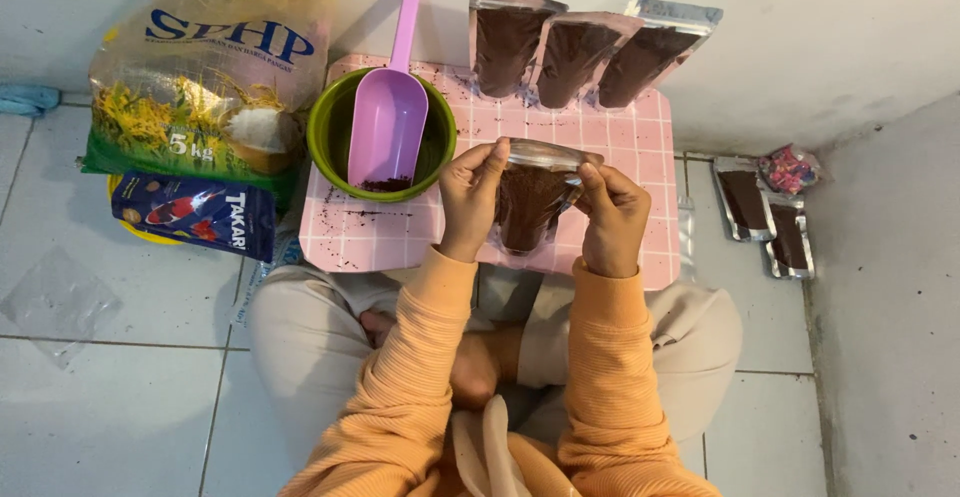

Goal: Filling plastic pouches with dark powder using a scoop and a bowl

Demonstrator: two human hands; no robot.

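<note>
— Over the pink tabletop (640, 147), both hands are on one clear pouch (528, 207) of dark brown granules. The left hand (470, 195) pinches its top corner on one side, the right hand (612, 219) grips the other side, fingers closed on the plastic. It's held up just above the surface, not resting on it.

— Is it sealed?

— Can't tell from where I stand. The mouth looks bunched between the fingertips, so I'd judge they're closing or pressing the top.

— How much is done already?

— Three filled pouches (575, 55) stand leaning against the wall at the back edge of the tabletop. Two more flat packs (765, 215) lie on the floor to the right, near a small pink wrapped bundle (790, 169). So several are filled, I'd say.

— And what's left?

— The green bowl (335, 142) looks nearly empty: a purple scoop (388, 122) sits in it with only a little brown granule at its tip. Some crumbs are scattered on the tabletop just beside the bowl. A large printed sack (215, 77) and a blue packet (195, 215) rest on the floor to the left; whether more comes from them I can't say.
</note>
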